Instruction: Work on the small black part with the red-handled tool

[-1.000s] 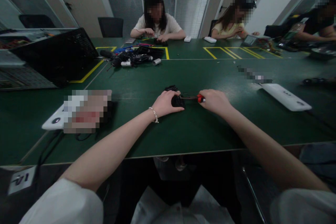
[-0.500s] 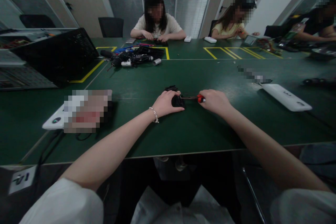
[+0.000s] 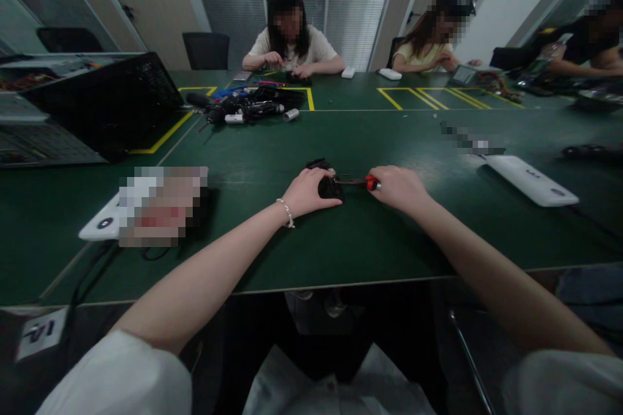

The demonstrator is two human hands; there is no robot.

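My left hand (image 3: 310, 190) grips a small black part (image 3: 329, 189) on the green table, thumb on the near side and fingers over its top. The part's exact kind is hard to make out. In my right hand (image 3: 400, 187) is a screwdriver (image 3: 372, 183) with a red handle, the fingers closed round it. Its thin shaft lies level and points left, the tip reaching the right side of the black part. Whether the tip sits in a screw is too small to see.
White power banks lie left (image 3: 100, 224) and right (image 3: 533, 180) on the green table (image 3: 311, 253), with cables. A computer case (image 3: 107, 107) stands at far left. Beyond my hands is a pile of black parts (image 3: 253, 104). Several people sit across and to the right.
My hands, the black part and the screwdriver stay in nearly the same place. Across the table, a person's hand has lifted slightly.
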